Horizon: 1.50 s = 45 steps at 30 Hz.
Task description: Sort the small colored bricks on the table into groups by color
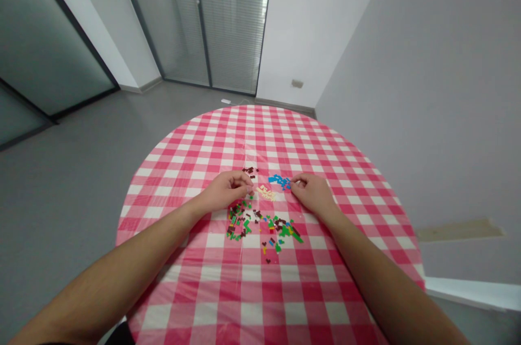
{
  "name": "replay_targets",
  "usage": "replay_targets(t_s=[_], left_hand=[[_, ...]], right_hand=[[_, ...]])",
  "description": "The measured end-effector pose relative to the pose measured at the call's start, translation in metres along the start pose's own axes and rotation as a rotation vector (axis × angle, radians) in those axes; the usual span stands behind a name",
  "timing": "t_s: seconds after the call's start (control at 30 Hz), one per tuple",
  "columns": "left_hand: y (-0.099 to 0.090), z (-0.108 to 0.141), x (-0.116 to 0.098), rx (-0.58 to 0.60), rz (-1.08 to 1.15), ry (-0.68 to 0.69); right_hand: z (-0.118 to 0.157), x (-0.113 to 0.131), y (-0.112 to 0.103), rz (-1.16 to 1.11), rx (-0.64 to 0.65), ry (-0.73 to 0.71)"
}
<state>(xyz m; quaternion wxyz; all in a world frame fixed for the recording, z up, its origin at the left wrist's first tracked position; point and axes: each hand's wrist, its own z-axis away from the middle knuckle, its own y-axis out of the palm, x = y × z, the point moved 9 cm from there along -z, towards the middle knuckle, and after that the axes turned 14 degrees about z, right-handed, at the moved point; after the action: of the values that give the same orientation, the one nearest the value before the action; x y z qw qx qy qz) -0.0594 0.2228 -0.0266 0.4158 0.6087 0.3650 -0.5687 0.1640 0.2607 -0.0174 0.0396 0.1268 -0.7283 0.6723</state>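
Small toy building bricks lie in loose groups by colour at the middle of the table. My right hand (314, 193) is closed, its fingertips pinched together at the right edge of the blue bricks (280, 180). Whatever is between those fingertips is too small to make out. Across from it, my left hand (228, 190) has curled fingers, with thumb and forefinger close together just left of the cream bricks (266, 192). Anything in that pinch is hidden. Several dark brown bricks (249, 170) lie just beyond the left fingers.
Nearer to me are mixed green and brown bricks (238, 225) on the left and a green, brown, yellow and blue heap (285, 227) on the right. A red-and-white checked cloth (260, 139) covers the round table. Beyond stand glass partitions (228, 19) and a white wall (317, 19).
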Motion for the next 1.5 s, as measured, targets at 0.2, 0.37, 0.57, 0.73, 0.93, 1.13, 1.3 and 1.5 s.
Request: replay_targets(t_s=[0.2, 0.37, 0.57, 0.73, 0.93, 1.13, 1.3, 1.5], left_hand=[[-0.001, 0.001, -0.001, -0.007, 0.011, 0.000], [0.000, 0.001, -0.002, -0.010, 0.004, -0.007], [-0.003, 0.000, 0.000, -0.005, -0.009, 0.005], [-0.006, 0.001, -0.002, 0.020, -0.048, 0.021], [0.009, 0.007, -0.007, 0.186, -0.265, 0.024], [0.043, 0.016, -0.022, 0.429, -0.477, 0.153], [0.048, 0.016, -0.026, 0.434, -0.531, 0.198], [0.043, 0.013, -0.027, 0.393, -0.561, 0.176]], right_hand=[[-0.002, 0.000, 0.003, -0.016, 0.007, 0.000], [-0.002, 0.000, 0.004, 0.011, 0.013, -0.003], [-0.002, 0.000, 0.005, 0.012, 0.013, -0.012], [-0.001, 0.001, 0.002, -0.006, -0.030, -0.014], [0.009, 0.023, -0.005, -0.142, -0.021, -0.178], [0.028, 0.057, -0.007, -0.186, 0.111, -0.435], [0.047, 0.086, -0.001, -0.105, 0.254, -0.618], [0.065, 0.106, 0.011, 0.021, 0.312, -0.792]])
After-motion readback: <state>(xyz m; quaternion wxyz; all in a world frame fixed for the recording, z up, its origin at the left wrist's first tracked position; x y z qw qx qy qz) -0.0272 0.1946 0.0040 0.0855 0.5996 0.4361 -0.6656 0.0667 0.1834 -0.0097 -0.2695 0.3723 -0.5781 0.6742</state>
